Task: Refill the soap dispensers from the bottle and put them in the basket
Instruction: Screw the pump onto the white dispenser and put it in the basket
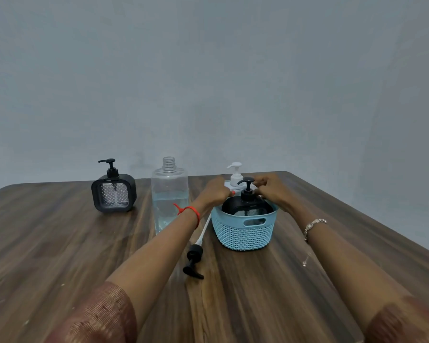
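A black square soap dispenser (245,206) with a black pump sits inside the light blue woven basket (243,233). My left hand (217,191) and my right hand (269,191) curl around its upper corners, one on each side. A white pump dispenser (235,178) stands just behind the basket, its body mostly hidden by my hands. A second black dispenser (113,193) stands alone at the far left. The clear refill bottle (169,194) stands uncapped, partly filled with clear liquid.
A black pump head with a long white tube (195,258) lies on the wooden table (60,256) between my forearms, in front of the bottle. The table's right edge runs diagonally close to the basket. A grey wall stands behind.
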The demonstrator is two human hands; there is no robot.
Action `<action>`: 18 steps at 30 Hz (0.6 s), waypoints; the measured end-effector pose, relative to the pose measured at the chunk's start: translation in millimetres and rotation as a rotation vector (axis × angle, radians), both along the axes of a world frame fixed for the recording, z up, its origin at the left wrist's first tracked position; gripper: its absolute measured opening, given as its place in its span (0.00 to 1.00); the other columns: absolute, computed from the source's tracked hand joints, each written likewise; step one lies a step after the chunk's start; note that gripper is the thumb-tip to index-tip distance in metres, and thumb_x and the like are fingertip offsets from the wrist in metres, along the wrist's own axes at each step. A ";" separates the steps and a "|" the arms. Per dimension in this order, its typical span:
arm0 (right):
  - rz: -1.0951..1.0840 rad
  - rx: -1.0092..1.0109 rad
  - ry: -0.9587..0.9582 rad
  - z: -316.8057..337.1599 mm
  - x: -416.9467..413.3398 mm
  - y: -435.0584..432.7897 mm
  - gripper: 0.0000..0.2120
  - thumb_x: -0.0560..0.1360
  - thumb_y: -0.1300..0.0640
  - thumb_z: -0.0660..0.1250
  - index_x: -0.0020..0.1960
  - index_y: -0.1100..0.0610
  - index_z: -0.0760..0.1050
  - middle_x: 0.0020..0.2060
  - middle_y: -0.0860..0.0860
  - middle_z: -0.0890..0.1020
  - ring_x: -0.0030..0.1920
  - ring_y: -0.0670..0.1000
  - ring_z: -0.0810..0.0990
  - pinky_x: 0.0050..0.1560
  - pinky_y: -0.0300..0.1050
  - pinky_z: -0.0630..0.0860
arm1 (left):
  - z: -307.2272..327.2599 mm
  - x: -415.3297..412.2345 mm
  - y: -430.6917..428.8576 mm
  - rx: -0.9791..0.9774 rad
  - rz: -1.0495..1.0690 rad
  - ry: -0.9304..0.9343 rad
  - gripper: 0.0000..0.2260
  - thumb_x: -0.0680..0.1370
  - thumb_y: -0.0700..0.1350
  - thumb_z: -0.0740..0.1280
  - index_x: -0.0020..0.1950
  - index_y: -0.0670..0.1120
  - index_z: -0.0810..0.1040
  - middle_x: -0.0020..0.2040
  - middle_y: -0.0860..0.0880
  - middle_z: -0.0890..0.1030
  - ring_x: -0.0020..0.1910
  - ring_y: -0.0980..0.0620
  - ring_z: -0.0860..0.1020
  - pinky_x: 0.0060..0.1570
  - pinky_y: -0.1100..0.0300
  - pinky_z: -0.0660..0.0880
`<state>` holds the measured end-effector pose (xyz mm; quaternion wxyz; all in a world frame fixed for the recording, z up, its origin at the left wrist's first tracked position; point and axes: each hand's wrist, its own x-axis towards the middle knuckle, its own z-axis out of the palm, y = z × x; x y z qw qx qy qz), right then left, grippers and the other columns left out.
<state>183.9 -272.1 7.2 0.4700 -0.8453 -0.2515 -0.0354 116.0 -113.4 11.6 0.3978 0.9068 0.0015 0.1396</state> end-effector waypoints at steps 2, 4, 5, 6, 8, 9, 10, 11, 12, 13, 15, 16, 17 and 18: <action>-0.009 -0.040 -0.024 0.9 -0.3 0.2 0.08 0.68 0.63 0.66 0.44 0.64 0.81 0.42 0.67 0.82 0.38 0.50 0.73 0.41 0.47 0.70 | 0.7 -0.3 -0.6 0.097 0.025 0.032 0.13 0.77 0.40 0.64 0.54 0.31 0.75 0.57 0.33 0.77 0.57 0.38 0.74 0.52 0.50 0.68; -0.025 -0.061 -0.033 1.8 -1.2 0.2 0.09 0.69 0.62 0.65 0.40 0.69 0.79 0.34 0.69 0.77 0.35 0.50 0.68 0.39 0.45 0.65 | 1.2 -1.2 -1.6 0.163 0.028 0.048 0.13 0.78 0.42 0.63 0.49 0.30 0.75 0.57 0.32 0.75 0.58 0.36 0.72 0.47 0.51 0.66; -0.027 -0.074 -0.033 2.6 -1.6 0.1 0.10 0.70 0.62 0.64 0.35 0.68 0.77 0.29 0.65 0.73 0.34 0.50 0.66 0.38 0.45 0.64 | 1.4 -1.6 -1.9 0.192 0.024 0.056 0.13 0.78 0.42 0.62 0.42 0.32 0.74 0.57 0.30 0.75 0.58 0.35 0.72 0.43 0.52 0.63; -0.024 -0.092 -0.031 3.2 -2.1 0.2 0.11 0.71 0.62 0.63 0.31 0.64 0.75 0.28 0.59 0.70 0.34 0.50 0.65 0.38 0.45 0.63 | 1.7 -2.3 -2.5 0.223 0.017 0.066 0.14 0.79 0.42 0.61 0.37 0.34 0.72 0.57 0.29 0.75 0.57 0.34 0.72 0.41 0.52 0.61; -0.009 -0.142 -0.032 3.9 -4.9 0.2 0.10 0.72 0.61 0.61 0.33 0.58 0.74 0.31 0.57 0.70 0.35 0.51 0.66 0.40 0.45 0.64 | 3.2 -4.0 -4.0 0.294 0.000 0.089 0.17 0.80 0.42 0.59 0.37 0.32 0.72 0.56 0.28 0.75 0.57 0.34 0.72 0.44 0.52 0.60; -0.002 -0.164 -0.036 4.1 -6.6 0.2 0.09 0.73 0.61 0.60 0.34 0.57 0.74 0.32 0.57 0.70 0.35 0.51 0.66 0.40 0.45 0.64 | 3.7 -4.5 -5.0 0.318 -0.008 0.095 0.17 0.81 0.42 0.57 0.37 0.32 0.72 0.56 0.29 0.76 0.57 0.35 0.73 0.45 0.53 0.61; 0.004 -0.178 -0.043 4.0 -8.1 0.3 0.10 0.73 0.62 0.59 0.34 0.58 0.74 0.31 0.57 0.70 0.35 0.51 0.66 0.40 0.44 0.64 | 3.8 -5.0 -5.9 0.340 -0.024 0.099 0.17 0.81 0.41 0.55 0.35 0.35 0.72 0.56 0.30 0.77 0.57 0.36 0.74 0.46 0.55 0.61; 0.004 -0.184 -0.049 4.2 -9.7 0.6 0.11 0.73 0.63 0.59 0.32 0.58 0.73 0.31 0.57 0.69 0.35 0.51 0.66 0.40 0.44 0.64 | 3.6 -5.8 -6.8 0.363 -0.044 0.102 0.16 0.81 0.40 0.54 0.35 0.37 0.71 0.56 0.31 0.77 0.56 0.37 0.74 0.45 0.56 0.63; -0.001 -0.184 -0.047 4.9 -11.1 0.9 0.13 0.73 0.63 0.58 0.30 0.57 0.71 0.30 0.57 0.69 0.34 0.51 0.65 0.39 0.44 0.64 | 3.2 -6.7 -7.5 0.383 -0.061 0.107 0.15 0.81 0.39 0.53 0.37 0.37 0.72 0.56 0.31 0.77 0.56 0.37 0.74 0.46 0.56 0.64; -0.008 -0.185 -0.041 5.4 -11.7 0.9 0.17 0.73 0.63 0.58 0.26 0.56 0.71 0.28 0.56 0.69 0.33 0.51 0.65 0.38 0.45 0.64 | 2.4 -7.5 -7.9 0.395 -0.070 0.116 0.15 0.81 0.38 0.52 0.38 0.37 0.72 0.56 0.31 0.77 0.55 0.37 0.75 0.49 0.55 0.65; -0.027 -0.210 -0.028 6.6 -12.6 1.0 0.24 0.74 0.64 0.57 0.21 0.53 0.71 0.25 0.51 0.70 0.31 0.51 0.65 0.36 0.45 0.64 | 0.2 -8.6 -8.5 0.396 -0.072 0.133 0.16 0.81 0.37 0.51 0.42 0.31 0.74 0.55 0.30 0.77 0.54 0.36 0.75 0.52 0.51 0.67; -0.045 -0.222 -0.023 7.3 -14.5 1.2 0.24 0.74 0.64 0.57 0.21 0.52 0.71 0.25 0.51 0.70 0.31 0.51 0.65 0.37 0.45 0.64 | -0.5 -9.9 -9.0 0.396 -0.070 0.131 0.17 0.82 0.38 0.51 0.44 0.30 0.74 0.55 0.29 0.76 0.54 0.35 0.75 0.53 0.50 0.66; -0.069 -0.217 -0.026 8.7 -17.3 1.4 0.23 0.75 0.65 0.56 0.23 0.53 0.71 0.25 0.51 0.70 0.31 0.51 0.66 0.38 0.45 0.65 | -0.7 -12.0 -9.2 0.402 -0.071 0.128 0.17 0.82 0.39 0.51 0.42 0.31 0.73 0.54 0.29 0.76 0.54 0.35 0.75 0.54 0.50 0.66; -0.105 -0.185 -0.042 10.4 -20.4 2.1 0.20 0.74 0.66 0.56 0.26 0.55 0.73 0.27 0.52 0.73 0.32 0.52 0.70 0.40 0.47 0.67 | -0.5 -14.4 -9.0 0.415 -0.074 0.126 0.18 0.82 0.40 0.51 0.36 0.35 0.70 0.54 0.29 0.76 0.52 0.35 0.75 0.53 0.50 0.66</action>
